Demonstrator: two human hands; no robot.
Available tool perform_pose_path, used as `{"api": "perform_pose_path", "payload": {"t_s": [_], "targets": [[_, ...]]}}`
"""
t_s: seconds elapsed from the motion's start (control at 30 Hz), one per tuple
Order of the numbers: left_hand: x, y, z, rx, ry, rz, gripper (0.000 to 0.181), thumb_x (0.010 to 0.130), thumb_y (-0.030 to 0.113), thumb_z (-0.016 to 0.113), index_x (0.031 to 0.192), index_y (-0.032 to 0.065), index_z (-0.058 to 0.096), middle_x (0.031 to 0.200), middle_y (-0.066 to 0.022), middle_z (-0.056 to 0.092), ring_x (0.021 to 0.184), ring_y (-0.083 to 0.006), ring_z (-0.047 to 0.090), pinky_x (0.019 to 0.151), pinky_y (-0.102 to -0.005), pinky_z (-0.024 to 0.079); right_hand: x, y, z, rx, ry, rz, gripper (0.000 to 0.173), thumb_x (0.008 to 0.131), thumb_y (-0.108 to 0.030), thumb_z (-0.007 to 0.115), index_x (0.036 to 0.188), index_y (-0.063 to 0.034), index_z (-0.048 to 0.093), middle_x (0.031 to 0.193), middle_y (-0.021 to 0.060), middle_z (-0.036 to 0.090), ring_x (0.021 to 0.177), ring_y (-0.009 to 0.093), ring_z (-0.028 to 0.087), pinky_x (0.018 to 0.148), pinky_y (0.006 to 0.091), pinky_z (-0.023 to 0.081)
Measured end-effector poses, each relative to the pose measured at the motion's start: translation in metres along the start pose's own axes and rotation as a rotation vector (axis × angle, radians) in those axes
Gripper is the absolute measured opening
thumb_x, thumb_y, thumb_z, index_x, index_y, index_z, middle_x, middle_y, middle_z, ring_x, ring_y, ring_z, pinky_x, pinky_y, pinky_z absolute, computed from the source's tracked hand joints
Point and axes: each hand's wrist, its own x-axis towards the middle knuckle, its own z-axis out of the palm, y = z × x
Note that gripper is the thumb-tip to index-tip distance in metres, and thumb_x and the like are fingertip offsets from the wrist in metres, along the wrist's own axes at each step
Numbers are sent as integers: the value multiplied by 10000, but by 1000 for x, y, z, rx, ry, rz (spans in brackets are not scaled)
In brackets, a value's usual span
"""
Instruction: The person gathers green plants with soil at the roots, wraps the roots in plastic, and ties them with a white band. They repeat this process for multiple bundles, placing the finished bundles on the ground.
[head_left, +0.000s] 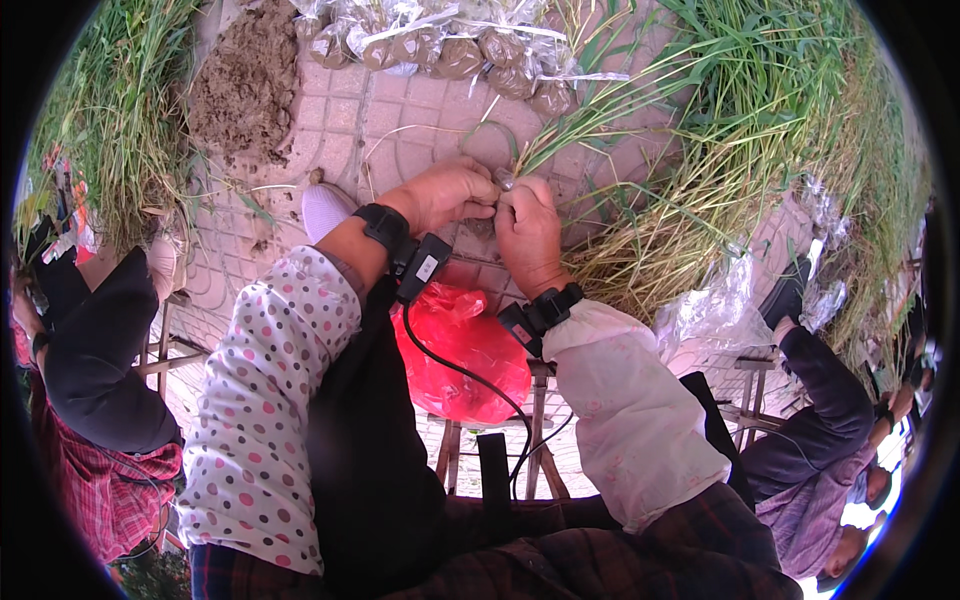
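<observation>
My left hand (448, 193) and my right hand (529, 231) meet low over the paving, fingertips almost touching. Both pinch a small piece of clear plastic film (504, 178) at the base of a few long green grass stems (551, 144). The stems lean away to the upper right, towards a large heap of cut grass (757, 97). My fingers hide most of the film and whatever it wraps. Beneath my wrists, between my knees, lies a red plastic bag (465, 352).
Ahead are several clear bags of soil (459, 58) tied with white strips, and a mound of damp soil (247, 82). More grass (135, 120) lies at left. Loose clear film (712, 307) is at right. Seated people (105, 360) flank me on both sides; cables hang from my wrist devices (424, 266).
</observation>
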Motion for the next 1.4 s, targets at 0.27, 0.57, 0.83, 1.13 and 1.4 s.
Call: {"api": "perform_pose_path", "payload": {"t_s": [0.27, 0.57, 0.83, 1.13, 1.4], "targets": [[11, -22, -2, 627, 191, 590, 157, 693, 39, 616, 759, 27, 474, 681, -87, 543, 695, -242, 586, 631, -354, 484, 6, 8, -5, 159, -159, 211, 144, 734, -34, 576, 872, -52, 538, 911, 161, 528, 846, 371, 542, 716, 413, 451], [-1, -8, 13, 1454, 344, 1078, 264, 678, 11, 556, 908, 67, 440, 831, -142, 507, 793, -379, 541, 643, -441, 456, 29, 16, 5, 274, -219, 204, 181, 782, -65, 535, 946, -35, 605, 920, 177, 565, 874, 371, 545, 764, 408, 445], [-1, -7, 1, 1465, 290, 1130, 274, 698, -13, 528, 948, 52, 437, 870, -165, 482, 806, -379, 519, 681, -430, 452, 54, 31, 1, 273, -498, 287, 158, 770, -82, 548, 884, -1, 622, 884, 187, 583, 859, 360, 554, 760, 404, 441], [-3, -6, 0, 1291, 327, 1033, 204, 749, 8, 546, 917, 36, 433, 861, -197, 504, 817, -403, 519, 678, -442, 439, 61, 29, -7, 95, -532, 110, 140, 745, -99, 555, 836, -6, 606, 869, 180, 580, 847, 377, 547, 755, 426, 442], [-10, -13, 3, 1151, 333, 808, 235, 718, 16, 601, 858, 33, 414, 719, -183, 510, 689, -407, 510, 621, -429, 427, 36, 2, -16, -254, -340, 45, 102, 686, -113, 564, 746, -32, 554, 815, 158, 546, 773, 377, 555, 680, 466, 461]]}}
